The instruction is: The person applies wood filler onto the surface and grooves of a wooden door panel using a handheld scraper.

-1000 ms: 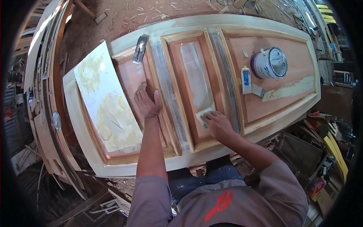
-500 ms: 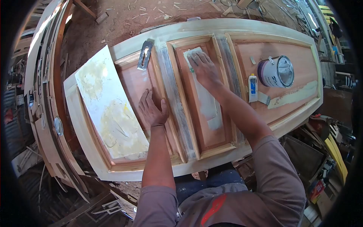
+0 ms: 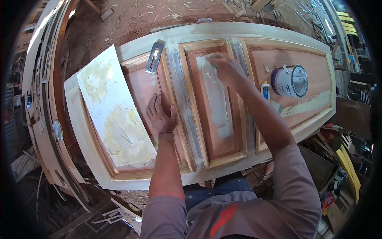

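A wooden panel door (image 3: pixel 199 173) lies flat in front of me, with three recessed panels. My left hand (image 3: pixel 161 115) rests on the left panel, fingers stretched out and holding nothing. Over the upper end of the middle panel, my right hand (image 3: pixel 227 68) is closed; whatever its fingers hold is hidden. Pale filler (image 3: pixel 218 105) is smeared in a long strip down this panel, with a small lump near its top. Beyond my left hand lies a metal scraper (image 3: pixel 154 57). A white sheet (image 3: pixel 115 111) smeared with yellowish paste covers part of the left panel.
On the right panel stand a large can (image 3: pixel 289 81) and a small white bottle (image 3: pixel 266 91) with a blue label. A flat filler-coloured piece (image 3: pixel 275 106) lies near the bottle. Long boards (image 3: pixel 59 99) line the left side. Wood scraps (image 3: pixel 171 14) litter the dirt floor.
My right hand has moved right and lifted off the filler strip, turning at the wrist. A lump of filler now shows where it was. My left hand stays in place.
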The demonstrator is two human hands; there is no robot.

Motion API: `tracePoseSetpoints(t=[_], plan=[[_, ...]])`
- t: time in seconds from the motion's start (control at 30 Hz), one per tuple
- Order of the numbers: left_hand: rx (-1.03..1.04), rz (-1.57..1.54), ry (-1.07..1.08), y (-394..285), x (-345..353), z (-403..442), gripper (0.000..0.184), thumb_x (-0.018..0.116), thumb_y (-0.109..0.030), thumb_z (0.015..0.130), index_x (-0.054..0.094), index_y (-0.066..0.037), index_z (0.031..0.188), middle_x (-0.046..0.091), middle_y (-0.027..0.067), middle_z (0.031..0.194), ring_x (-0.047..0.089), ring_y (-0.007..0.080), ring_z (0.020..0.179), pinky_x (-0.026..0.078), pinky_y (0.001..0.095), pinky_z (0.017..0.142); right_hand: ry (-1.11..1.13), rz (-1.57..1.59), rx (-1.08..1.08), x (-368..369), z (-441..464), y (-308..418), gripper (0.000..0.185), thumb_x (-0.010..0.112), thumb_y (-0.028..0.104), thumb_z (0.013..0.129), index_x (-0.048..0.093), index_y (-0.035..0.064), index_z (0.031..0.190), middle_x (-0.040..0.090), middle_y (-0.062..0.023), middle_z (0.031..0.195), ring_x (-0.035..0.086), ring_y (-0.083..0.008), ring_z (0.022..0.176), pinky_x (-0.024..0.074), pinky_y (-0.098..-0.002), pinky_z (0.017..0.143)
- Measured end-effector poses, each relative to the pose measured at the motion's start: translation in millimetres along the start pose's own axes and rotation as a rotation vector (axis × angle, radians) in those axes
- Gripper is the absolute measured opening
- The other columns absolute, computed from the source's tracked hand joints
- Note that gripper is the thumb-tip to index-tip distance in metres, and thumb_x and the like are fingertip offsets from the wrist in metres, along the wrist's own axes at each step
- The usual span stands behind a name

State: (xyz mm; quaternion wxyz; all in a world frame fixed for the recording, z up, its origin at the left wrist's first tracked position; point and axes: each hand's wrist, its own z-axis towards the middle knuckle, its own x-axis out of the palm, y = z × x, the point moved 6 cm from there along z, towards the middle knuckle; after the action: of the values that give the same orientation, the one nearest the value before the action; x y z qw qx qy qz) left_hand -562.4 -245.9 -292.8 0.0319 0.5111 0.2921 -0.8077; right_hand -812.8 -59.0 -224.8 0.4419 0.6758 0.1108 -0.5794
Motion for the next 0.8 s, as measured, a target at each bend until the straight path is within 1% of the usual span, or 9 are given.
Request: tracePoseSetpoints(t=[0.03, 0.13, 0.33, 0.43, 0.53, 0.63, 0.73, 0.8], plan=[[-0.001, -0.001, -0.001, 1, 0, 0, 0.067, 0.065, -0.042, 0.089, 0.054, -0.007, 0.144, 0.055, 0.0164, 0.147, 0.047, 0.0377, 0.136, 0.032, 0.0527, 0.117, 0.009, -0.018, 0.05, -1, 17, 3, 0.044, 0.058, -0.002, 0.086, 0.073, 0.012, 0.126, 0.071, -0.0129, 0.117, 0.064, -0.0341, 0.12, 0.0518, -0.0464, 0.102], [-0.017, -0.008, 0.014, 0, -1, 0, 0.067, 0.066, -0.042, 0.089, 0.054, -0.006, 0.144, 0.055, 0.016, 0.147, 0.048, 0.0377, 0.136, 0.032, 0.0523, 0.117, 0.021, -0.109, 0.01, 20, 42, 1, 0.038, 0.058, 0.001, 0.088, 0.073, 0.0086, 0.122, 0.072, -0.013, 0.116, 0.065, -0.0327, 0.119, 0.0524, -0.046, 0.1], [0.014, -0.023, -0.03, 1, -2, 0, 0.064, 0.066, -0.043, 0.09, 0.056, -0.005, 0.14, 0.056, 0.0164, 0.145, 0.05, 0.0383, 0.133, 0.034, 0.0522, 0.115, 0.142, -0.192, 0.019, 32, 28, 6, 0.029, 0.055, 0.003, 0.089, 0.077, 0.006, 0.108, 0.072, -0.0156, 0.114, 0.066, -0.0335, 0.114, 0.0526, -0.0461, 0.098], [0.018, 0.004, -0.03, 0, -4, 0, 0.063, 0.065, -0.044, 0.09, 0.057, -0.005, 0.139, 0.056, 0.0169, 0.145, 0.051, 0.0384, 0.132, 0.035, 0.0523, 0.113, 0.316, -0.203, 0.139, 38, 1, 9, 0.041, 0.055, -0.005, 0.083, 0.074, 0.0074, 0.116, 0.071, -0.0163, 0.112, 0.065, -0.0364, 0.115, 0.0509, -0.048, 0.098], [0.017, 0.013, -0.035, -1, -5, 0, 0.063, 0.064, -0.045, 0.091, 0.057, -0.005, 0.139, 0.056, 0.0169, 0.145, 0.051, 0.0382, 0.132, 0.036, 0.0524, 0.113, 0.263, -0.139, 0.073, 32, -34, 29, 0.042, 0.054, -0.007, 0.082, 0.074, 0.006, 0.117, 0.072, -0.0168, 0.113, 0.065, -0.0356, 0.117, 0.0513, -0.0479, 0.097], [0.015, 0.001, -0.042, 0, -4, -1, 0.062, 0.064, -0.045, 0.091, 0.057, -0.005, 0.138, 0.056, 0.0169, 0.145, 0.051, 0.0381, 0.132, 0.036, 0.0527, 0.113, 0.258, -0.088, 0.051, 38, -71, 40, 0.044, 0.055, -0.007, 0.082, 0.073, 0.0055, 0.12, 0.071, -0.0165, 0.111, 0.065, -0.0353, 0.116, 0.0516, -0.0472, 0.097], [0.015, -0.005, -0.044, 1, -3, -1, 0.062, 0.064, -0.045, 0.091, 0.057, -0.006, 0.138, 0.057, 0.0167, 0.144, 0.051, 0.0382, 0.132, 0.036, 0.0529, 0.113, 0.269, -0.118, 0.044, 46, -113, 53, 0.033, 0.059, 0.003, 0.085, 0.074, 0.0059, 0.114, 0.071, -0.0135, 0.113, 0.065, -0.0326, 0.112, 0.0538, -0.0446, 0.095], [0.018, -0.006, -0.047, 0, -4, 0, 0.061, 0.064, -0.045, 0.091, 0.057, -0.005, 0.137, 0.057, 0.0167, 0.144, 0.052, 0.0383, 0.132, 0.036, 0.0529, 0.113, 0.295, -0.122, 0.057, 53, -143, 61, 0.033, 0.061, 0.005, 0.084, 0.073, 0.0051, 0.116, 0.07, -0.0136, 0.112, 0.065, -0.0325, 0.112, 0.0538, -0.0448, 0.095]])
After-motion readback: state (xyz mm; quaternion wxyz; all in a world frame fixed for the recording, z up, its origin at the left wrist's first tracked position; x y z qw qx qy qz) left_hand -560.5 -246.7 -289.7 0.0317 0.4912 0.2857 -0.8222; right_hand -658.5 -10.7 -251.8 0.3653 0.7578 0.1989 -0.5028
